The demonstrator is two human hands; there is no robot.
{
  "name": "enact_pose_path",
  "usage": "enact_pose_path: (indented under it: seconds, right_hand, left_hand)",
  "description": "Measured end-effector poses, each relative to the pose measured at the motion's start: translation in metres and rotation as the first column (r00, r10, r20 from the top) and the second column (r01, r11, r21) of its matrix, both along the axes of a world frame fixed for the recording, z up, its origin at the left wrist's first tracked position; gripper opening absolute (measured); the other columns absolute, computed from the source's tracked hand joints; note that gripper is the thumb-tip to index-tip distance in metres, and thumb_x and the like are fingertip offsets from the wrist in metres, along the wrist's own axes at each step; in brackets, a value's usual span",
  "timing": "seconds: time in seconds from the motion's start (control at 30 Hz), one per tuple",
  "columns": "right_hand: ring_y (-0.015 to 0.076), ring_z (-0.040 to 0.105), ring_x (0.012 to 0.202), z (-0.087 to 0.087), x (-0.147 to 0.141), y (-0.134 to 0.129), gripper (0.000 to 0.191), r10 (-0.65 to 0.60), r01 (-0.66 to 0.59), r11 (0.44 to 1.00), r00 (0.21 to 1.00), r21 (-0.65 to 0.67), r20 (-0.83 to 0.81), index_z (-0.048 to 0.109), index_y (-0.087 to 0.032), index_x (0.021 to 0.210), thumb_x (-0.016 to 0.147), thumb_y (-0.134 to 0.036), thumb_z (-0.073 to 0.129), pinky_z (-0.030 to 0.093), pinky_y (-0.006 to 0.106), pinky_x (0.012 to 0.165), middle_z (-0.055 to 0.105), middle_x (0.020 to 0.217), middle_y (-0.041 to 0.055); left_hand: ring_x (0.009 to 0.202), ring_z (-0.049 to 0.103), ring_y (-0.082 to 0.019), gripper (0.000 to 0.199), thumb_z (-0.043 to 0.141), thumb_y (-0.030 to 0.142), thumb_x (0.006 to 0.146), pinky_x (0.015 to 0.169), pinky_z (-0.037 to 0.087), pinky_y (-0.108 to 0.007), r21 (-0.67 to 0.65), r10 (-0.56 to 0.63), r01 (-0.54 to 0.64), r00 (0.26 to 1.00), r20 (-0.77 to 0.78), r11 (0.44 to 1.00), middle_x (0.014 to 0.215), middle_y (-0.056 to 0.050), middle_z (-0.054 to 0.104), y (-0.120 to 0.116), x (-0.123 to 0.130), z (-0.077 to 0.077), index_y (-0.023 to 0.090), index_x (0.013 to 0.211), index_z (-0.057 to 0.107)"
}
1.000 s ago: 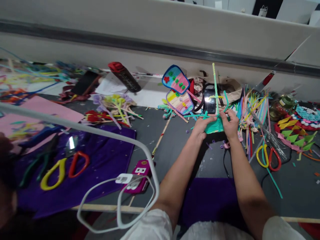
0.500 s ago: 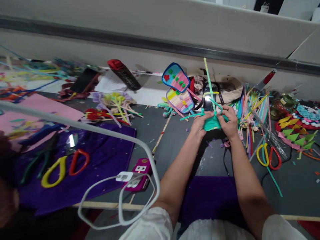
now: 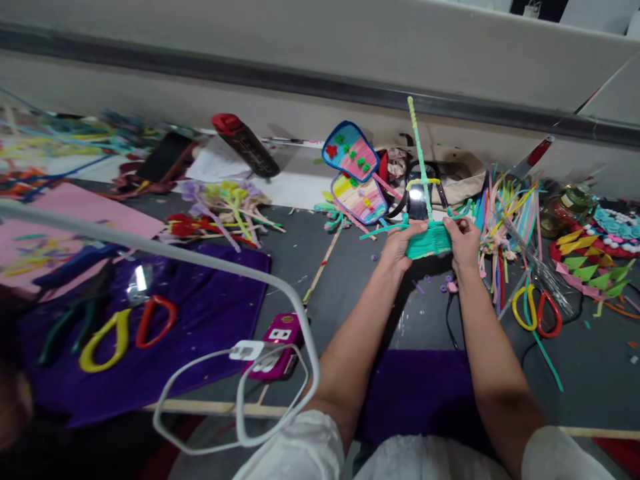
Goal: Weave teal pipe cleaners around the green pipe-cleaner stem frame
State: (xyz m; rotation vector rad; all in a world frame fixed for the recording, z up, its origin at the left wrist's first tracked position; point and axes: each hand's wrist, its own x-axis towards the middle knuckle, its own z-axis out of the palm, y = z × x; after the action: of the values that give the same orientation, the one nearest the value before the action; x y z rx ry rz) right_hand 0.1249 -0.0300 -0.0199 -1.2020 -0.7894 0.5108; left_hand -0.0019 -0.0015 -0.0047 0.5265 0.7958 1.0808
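My left hand (image 3: 399, 244) is closed on the left edge of a turquoise pipe-cleaner panel (image 3: 430, 241), thumb along its top. My right hand (image 3: 464, 241) pinches the panel's upper right corner. The panel is made of close rows, and loose turquoise ends stick out at both sides. From its top rises a twisted yellow-green pipe-cleaner stem (image 3: 419, 150), crossed by a short yellow piece (image 3: 433, 181). Behind stand two fan-shaped pipe-cleaner pieces, one blue-edged (image 3: 353, 152) with a red flower, one striped (image 3: 357, 200).
A magenta power bank (image 3: 277, 343) with a white cable lies left of my arms. Red-and-yellow scissors lie at left (image 3: 115, 337) and right (image 3: 537, 310). Pipe-cleaner bundles (image 3: 510, 220), a dark bottle (image 3: 245, 143), a cream bag (image 3: 463, 175) and a glass jar (image 3: 570, 207) stand around.
My right hand has moved right, from the middle of the panel's top to its right corner, baring more of the panel. The loose turquoise end now points up at the right.
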Motion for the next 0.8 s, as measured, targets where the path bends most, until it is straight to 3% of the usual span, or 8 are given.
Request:
enact_pose_path:
  seconds: [0.07,0.23,0.57,0.67,0.8]
  right_hand:
    - [0.0142,0.061,0.074,0.002,0.000,0.000,0.024,0.032,-0.032,0.999,0.995,0.009,-0.091,0.058,-0.020,0.066,0.071,-0.036,0.075,0.051,0.030,0.080,0.064,0.069,-0.0036]
    - [0.0168,0.069,0.079,0.009,-0.001,-0.002,0.016,0.072,-0.057,0.996,0.963,0.065,-0.259,0.068,-0.020,0.071,0.062,-0.029,0.078,0.054,0.032,0.081,0.076,0.077,-0.0003]
    - [0.0191,0.072,0.066,0.006,0.003,0.000,0.019,0.189,-0.193,0.980,0.872,0.038,-0.451,0.063,-0.021,0.069,0.058,-0.026,0.079,0.061,0.038,0.076,0.074,0.064,-0.0025]
    - [0.0188,0.073,0.066,0.006,0.003,0.000,0.025,0.174,-0.171,0.984,0.864,0.049,-0.473,0.059,-0.022,0.069,0.056,-0.025,0.080,0.062,0.036,0.074,0.075,0.066,-0.0028]
    - [0.0183,0.076,0.071,0.005,0.004,0.001,0.038,0.089,-0.064,0.996,0.881,0.069,-0.465,0.050,-0.024,0.074,0.053,-0.024,0.083,0.060,0.032,0.071,0.073,0.064,-0.0062]
  left_hand:
    - [0.066,0.069,-0.020,0.037,0.093,0.019,0.037,0.073,0.058,-0.035,0.016,-0.004,0.005,1.000,-0.015,1.000,0.067,-0.004,0.073,-0.001,-0.001,0.001,0.013,0.067,0.074]
    - [0.063,0.067,-0.018,0.036,0.094,0.023,0.037,0.068,0.057,-0.032,0.086,0.008,-0.003,0.999,-0.051,0.996,0.067,-0.003,0.072,0.001,-0.004,0.001,0.014,0.066,0.075]
    - [0.070,0.068,-0.018,0.036,0.094,0.026,0.038,0.073,0.056,-0.033,0.142,0.052,-0.037,0.993,-0.104,0.989,0.078,-0.006,0.076,0.011,-0.013,-0.004,0.016,0.064,0.072]
    - [0.068,0.068,-0.020,0.036,0.094,0.032,0.043,0.069,0.056,-0.033,0.221,0.016,0.008,0.994,-0.107,0.975,0.081,-0.007,0.077,0.010,-0.014,-0.003,0.016,0.068,0.073]
    - [0.070,0.069,-0.019,0.039,0.094,0.039,0.048,0.070,0.055,-0.031,0.239,0.056,-0.034,0.995,-0.083,0.970,0.075,-0.005,0.074,0.011,-0.010,-0.006,0.016,0.072,0.073]
